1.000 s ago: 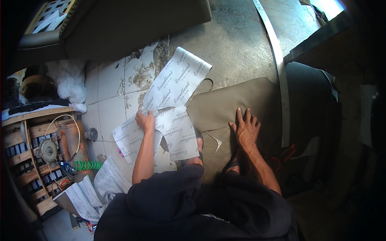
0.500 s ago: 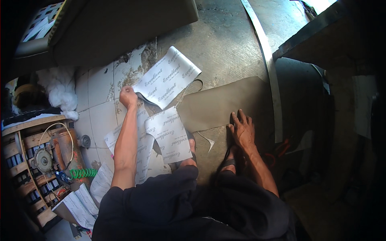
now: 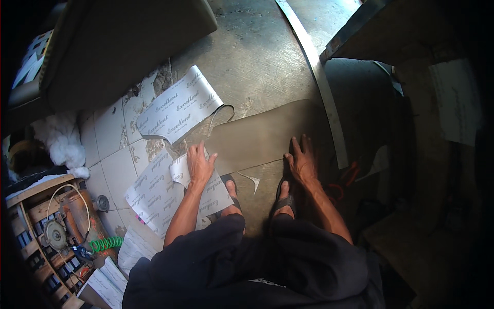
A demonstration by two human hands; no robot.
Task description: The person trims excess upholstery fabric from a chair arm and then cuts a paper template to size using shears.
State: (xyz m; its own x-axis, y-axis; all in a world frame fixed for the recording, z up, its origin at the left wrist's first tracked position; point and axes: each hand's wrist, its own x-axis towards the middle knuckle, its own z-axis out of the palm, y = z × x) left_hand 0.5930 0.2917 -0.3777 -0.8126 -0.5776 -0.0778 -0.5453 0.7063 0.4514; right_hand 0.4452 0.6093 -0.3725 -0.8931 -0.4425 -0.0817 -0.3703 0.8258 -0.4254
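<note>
A flat olive-brown piece of sheet material [image 3: 257, 136], perhaps upholstery vinyl, lies on the floor in front of my feet. My right hand [image 3: 302, 162] rests with spread fingers on its near edge, toward the right end. By its left end, my left hand [image 3: 200, 165] lies open over a white-backed printed piece [image 3: 216, 198], thumb out to the side. Another white-backed piece [image 3: 180, 108] lies beyond my left hand, a narrow strip [image 3: 224, 107] curling at its right corner. More printed sheets [image 3: 152, 193] spread out left of my left forearm.
A long pale straightedge strip [image 3: 319, 77] crosses the floor at the right. Beside it sits an orange-red looped object [image 3: 351, 174], its kind unclear. A wooden crate [image 3: 38, 221], a rusty cylinder [image 3: 85, 213], a green coiled hose [image 3: 106, 244] and white stuffing [image 3: 64, 147] stand left.
My left hand has let go of the far white-backed piece and come down nearer, beside the brown piece. The far piece now lies flatter. My right hand stays on the brown piece.
</note>
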